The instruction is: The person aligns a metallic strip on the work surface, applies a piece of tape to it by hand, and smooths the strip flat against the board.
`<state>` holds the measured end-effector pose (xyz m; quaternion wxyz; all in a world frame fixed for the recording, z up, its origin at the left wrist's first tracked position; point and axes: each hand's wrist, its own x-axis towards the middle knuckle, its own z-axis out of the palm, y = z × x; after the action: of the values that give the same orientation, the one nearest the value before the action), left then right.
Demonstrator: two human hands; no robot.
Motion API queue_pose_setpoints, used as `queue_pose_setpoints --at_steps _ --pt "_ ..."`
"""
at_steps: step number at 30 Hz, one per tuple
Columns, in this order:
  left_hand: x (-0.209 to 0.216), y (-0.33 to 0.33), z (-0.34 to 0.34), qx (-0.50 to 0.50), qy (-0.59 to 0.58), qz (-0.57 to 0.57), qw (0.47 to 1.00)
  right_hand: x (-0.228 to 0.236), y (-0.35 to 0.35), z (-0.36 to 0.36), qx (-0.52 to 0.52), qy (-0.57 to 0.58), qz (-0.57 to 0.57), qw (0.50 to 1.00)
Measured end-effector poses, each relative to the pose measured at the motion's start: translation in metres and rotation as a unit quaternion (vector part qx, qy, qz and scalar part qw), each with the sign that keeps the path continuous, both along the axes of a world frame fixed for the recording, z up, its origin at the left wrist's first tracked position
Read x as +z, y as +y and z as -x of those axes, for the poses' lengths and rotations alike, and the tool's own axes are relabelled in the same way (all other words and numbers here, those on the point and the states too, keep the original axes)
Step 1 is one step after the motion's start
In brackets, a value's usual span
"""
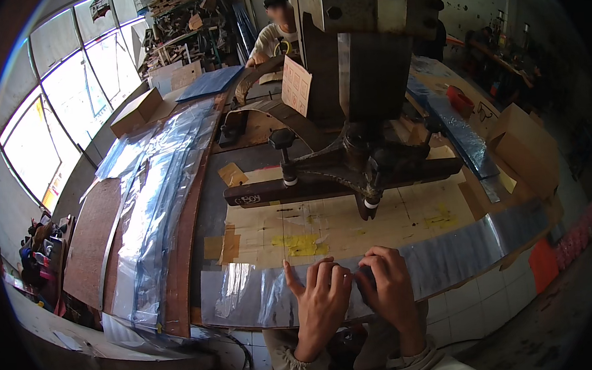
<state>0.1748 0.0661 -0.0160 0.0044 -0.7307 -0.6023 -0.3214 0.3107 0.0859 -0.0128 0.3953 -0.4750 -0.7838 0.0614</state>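
Observation:
Both of my hands are over the front edge of a machine bed, close together above a strip of clear bluish plastic film (447, 257). My left hand (321, 301) has most of its fingers bent and drawn together, while its outer finger sticks up. Beside it, my right hand (390, 287) curls its fingers inward, its tips near the film's far edge. What the fingertips hold, if anything, is hidden. Just beyond lies a pale board (352, 232) with yellow tape patches (300, 245). Over that board hangs a dark metal press bar (343, 182) on a bolted bracket.
Layered clear plastic sheets (156, 192) cover a brown side table at the left. A cardboard box (137, 113) and blue sheets (210, 83) lie farther back. At the right are an open cardboard box (525, 149) and a red tape roll (460, 100). Another person (276, 38) is behind the machine.

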Motion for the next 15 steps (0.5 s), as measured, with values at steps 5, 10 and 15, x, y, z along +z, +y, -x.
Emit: queue_pose_setpoints --at_steps 5,10,15 --pt "0.010 0.003 0.019 -0.034 -0.038 0.045 0.998 -0.002 0.000 0.001 0.008 -0.004 0.008 1.000" --pt "0.064 0.023 0.054 0.068 -0.128 -0.080 0.986 0.000 -0.003 0.001 -0.001 -0.009 0.008 1.000" --pt "0.098 0.046 0.067 0.087 -0.171 -0.108 0.975 -0.003 0.000 0.001 -0.006 -0.008 -0.011 1.000"
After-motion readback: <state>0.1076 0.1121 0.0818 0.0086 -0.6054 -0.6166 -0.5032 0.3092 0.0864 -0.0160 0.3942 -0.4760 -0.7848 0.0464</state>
